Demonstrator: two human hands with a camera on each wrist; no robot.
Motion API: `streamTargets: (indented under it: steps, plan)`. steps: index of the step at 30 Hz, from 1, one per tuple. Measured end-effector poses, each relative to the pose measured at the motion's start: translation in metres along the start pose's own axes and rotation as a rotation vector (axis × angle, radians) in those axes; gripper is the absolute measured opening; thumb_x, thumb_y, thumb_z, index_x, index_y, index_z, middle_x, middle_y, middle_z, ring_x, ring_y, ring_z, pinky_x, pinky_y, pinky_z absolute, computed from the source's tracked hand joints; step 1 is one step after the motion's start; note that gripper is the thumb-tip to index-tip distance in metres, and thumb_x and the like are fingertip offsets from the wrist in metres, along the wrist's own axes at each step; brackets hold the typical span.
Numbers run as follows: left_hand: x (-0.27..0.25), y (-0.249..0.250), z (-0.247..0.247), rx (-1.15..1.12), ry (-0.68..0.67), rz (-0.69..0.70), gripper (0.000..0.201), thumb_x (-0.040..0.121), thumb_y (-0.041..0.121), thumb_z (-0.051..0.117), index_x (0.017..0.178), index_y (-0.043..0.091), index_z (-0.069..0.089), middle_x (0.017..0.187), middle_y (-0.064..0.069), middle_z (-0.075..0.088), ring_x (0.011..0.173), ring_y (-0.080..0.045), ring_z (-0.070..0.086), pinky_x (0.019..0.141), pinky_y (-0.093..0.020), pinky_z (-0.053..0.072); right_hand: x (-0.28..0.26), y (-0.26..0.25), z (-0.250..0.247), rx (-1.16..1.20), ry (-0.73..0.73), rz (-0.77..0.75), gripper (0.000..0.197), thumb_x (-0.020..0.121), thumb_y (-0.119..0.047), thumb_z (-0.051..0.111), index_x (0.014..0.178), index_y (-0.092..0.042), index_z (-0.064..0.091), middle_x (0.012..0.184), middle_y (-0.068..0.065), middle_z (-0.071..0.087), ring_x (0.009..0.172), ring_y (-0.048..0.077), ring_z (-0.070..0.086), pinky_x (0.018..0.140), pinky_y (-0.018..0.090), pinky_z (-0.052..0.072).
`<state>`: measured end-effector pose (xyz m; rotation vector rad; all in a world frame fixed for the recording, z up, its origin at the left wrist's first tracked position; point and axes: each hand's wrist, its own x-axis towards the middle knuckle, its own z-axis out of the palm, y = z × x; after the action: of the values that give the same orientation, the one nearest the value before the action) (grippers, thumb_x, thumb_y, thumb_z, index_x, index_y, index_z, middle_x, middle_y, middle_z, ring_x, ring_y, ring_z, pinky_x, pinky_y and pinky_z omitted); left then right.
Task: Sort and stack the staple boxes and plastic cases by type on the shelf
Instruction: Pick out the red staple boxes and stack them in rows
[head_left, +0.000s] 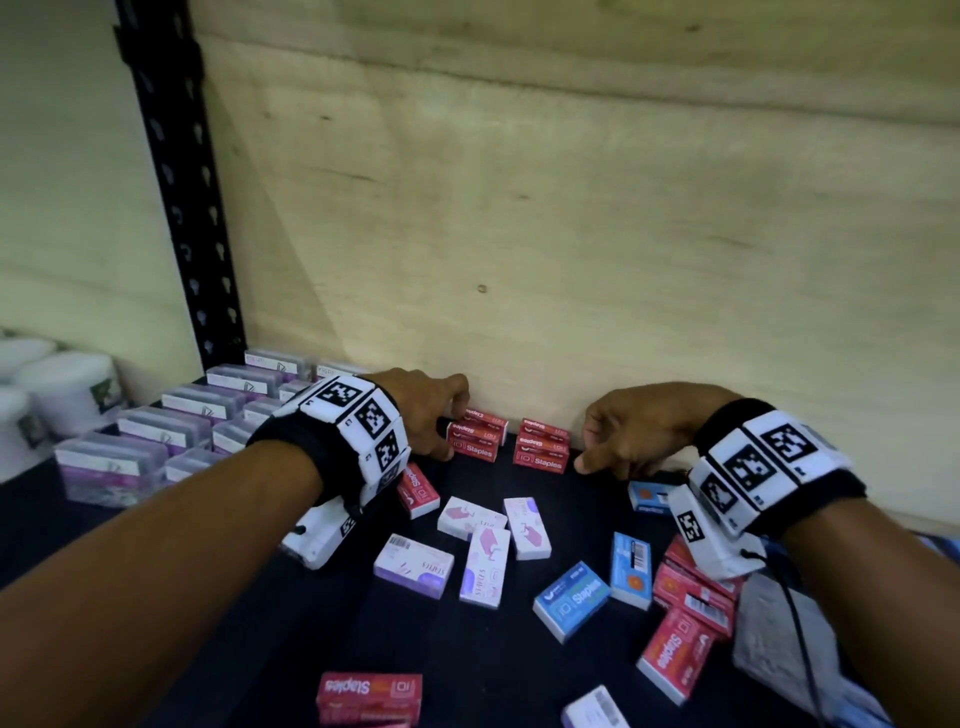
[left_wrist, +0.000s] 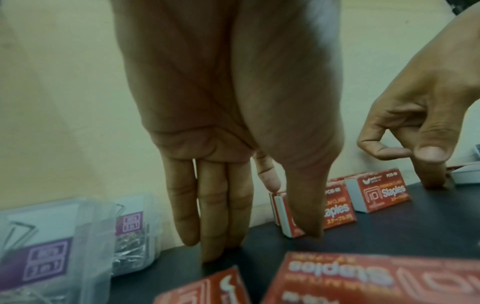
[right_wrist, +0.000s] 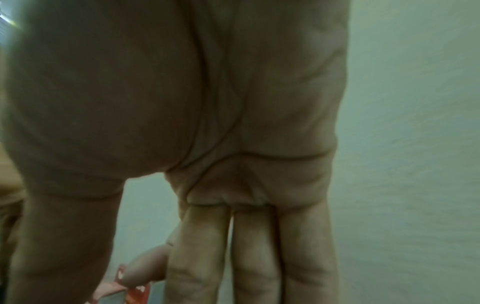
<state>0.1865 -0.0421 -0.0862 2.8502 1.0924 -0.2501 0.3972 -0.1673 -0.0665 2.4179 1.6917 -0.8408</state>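
Two short stacks of red staple boxes stand against the back board: a left stack (head_left: 475, 447) (left_wrist: 337, 209) and a right stack (head_left: 543, 452) (left_wrist: 384, 191). My left hand (head_left: 454, 426) (left_wrist: 291, 207) pinches the left end of the left stack, thumb in front and index finger behind; its other fingers point straight down to the shelf. My right hand (head_left: 592, 441) (left_wrist: 415, 154) (right_wrist: 182, 267) holds nothing just right of the right stack, thumb tip on the shelf. Clear plastic cases (head_left: 156, 431) (left_wrist: 52, 236) sit in rows at the left.
Loose pink-and-white boxes (head_left: 483, 535), blue boxes (head_left: 571, 597) and red boxes (head_left: 685, 649) lie scattered on the dark shelf (head_left: 260, 623). Another red box (head_left: 369, 696) lies near the front edge. A wooden back board (head_left: 571, 234), a black upright (head_left: 182, 182) and white tubs (head_left: 52, 389) bound the area.
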Motion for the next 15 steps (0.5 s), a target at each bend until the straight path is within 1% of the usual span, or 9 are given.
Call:
streamTargets:
  steps: [2, 4, 5, 6, 8, 10, 12, 13, 15]
  plan:
    - [-0.003, 0.000, -0.002, -0.008, -0.025, -0.015, 0.050, 0.084, 0.044, 0.070, 0.119, 0.026, 0.039, 0.072, 0.010, 0.049, 0.064, -0.010, 0.050, 0.071, -0.028, 0.042, -0.003, -0.002, 0.002, -0.041, 0.012, -0.005, 0.026, 0.087, -0.043, 0.071, 0.086, -0.019, 0.062, 0.075, 0.003, 0.066, 0.063, 0.014, 0.057, 0.063, 0.027, 0.049]
    - [-0.007, 0.001, -0.005, 0.008, -0.051, -0.035, 0.054, 0.083, 0.045, 0.071, 0.121, 0.023, 0.038, 0.075, 0.010, 0.049, 0.072, -0.015, 0.053, 0.073, -0.029, 0.042, -0.009, -0.006, 0.004, -0.085, 0.028, 0.007, 0.028, 0.086, -0.046, 0.072, 0.086, -0.020, 0.062, 0.072, -0.001, 0.065, 0.061, 0.012, 0.055, 0.063, 0.026, 0.046]
    - [-0.009, 0.000, -0.008, 0.013, -0.060, -0.043, 0.055, 0.083, 0.044, 0.071, 0.122, 0.023, 0.039, 0.080, 0.008, 0.053, 0.078, -0.018, 0.053, 0.075, -0.029, 0.044, -0.010, -0.008, 0.005, -0.103, 0.028, 0.018, 0.029, 0.085, -0.048, 0.072, 0.088, -0.021, 0.062, 0.073, -0.001, 0.065, 0.062, 0.012, 0.055, 0.065, 0.026, 0.046]
    - [-0.012, -0.002, -0.011, 0.013, -0.059, -0.047, 0.053, 0.083, 0.044, 0.071, 0.123, 0.023, 0.042, 0.090, 0.006, 0.059, 0.084, -0.018, 0.054, 0.078, -0.029, 0.044, -0.012, -0.010, 0.005, -0.126, 0.024, 0.024, 0.031, 0.085, -0.050, 0.071, 0.091, -0.020, 0.063, 0.077, -0.001, 0.065, 0.066, 0.013, 0.056, 0.067, 0.027, 0.046]
    - [-0.020, -0.006, -0.023, -0.001, -0.056, -0.043, 0.044, 0.085, 0.041, 0.069, 0.120, 0.025, 0.049, 0.111, 0.004, 0.062, 0.092, -0.016, 0.054, 0.083, -0.028, 0.043, -0.017, -0.016, 0.005, -0.177, 0.006, 0.037, 0.036, 0.085, -0.052, 0.070, 0.096, -0.019, 0.063, 0.085, 0.001, 0.065, 0.074, 0.016, 0.056, 0.068, 0.027, 0.046]
    - [-0.032, -0.014, -0.037, -0.036, -0.054, -0.047, 0.035, 0.086, 0.039, 0.069, 0.115, 0.026, 0.055, 0.112, 0.007, 0.061, 0.094, -0.013, 0.054, 0.085, -0.027, 0.043, -0.020, -0.022, 0.005, -0.243, -0.017, 0.052, 0.046, 0.086, -0.056, 0.066, 0.103, -0.013, 0.065, 0.091, 0.003, 0.064, 0.080, 0.018, 0.056, 0.071, 0.028, 0.045]
    - [-0.046, -0.023, -0.048, -0.053, -0.055, -0.068, 0.031, 0.085, 0.036, 0.071, 0.111, 0.028, 0.057, 0.110, 0.008, 0.064, 0.097, -0.013, 0.060, 0.089, -0.030, 0.047, -0.024, -0.030, 0.001, -0.307, -0.006, 0.073, 0.057, 0.087, -0.057, 0.063, 0.110, -0.006, 0.068, 0.089, 0.003, 0.065, 0.078, 0.019, 0.057, 0.069, 0.028, 0.045]
    - [-0.051, -0.027, -0.052, -0.049, -0.059, -0.079, 0.030, 0.084, 0.035, 0.073, 0.109, 0.028, 0.058, 0.108, 0.008, 0.066, 0.098, -0.013, 0.061, 0.092, -0.031, 0.048, -0.024, -0.033, -0.002, -0.311, 0.016, 0.083, 0.057, 0.088, -0.057, 0.063, 0.110, -0.005, 0.070, 0.083, 0.002, 0.065, 0.072, 0.018, 0.057, 0.064, 0.026, 0.044]
    - [-0.065, -0.035, -0.059, -0.030, -0.063, -0.092, 0.030, 0.083, 0.029, 0.074, 0.109, 0.028, 0.060, 0.105, 0.008, 0.068, 0.101, -0.014, 0.062, 0.094, -0.032, 0.048, -0.027, -0.044, -0.007, -0.308, 0.059, 0.075, 0.048, 0.090, -0.052, 0.062, 0.097, -0.006, 0.073, 0.072, -0.002, 0.063, 0.060, 0.013, 0.053, 0.057, 0.024, 0.042]
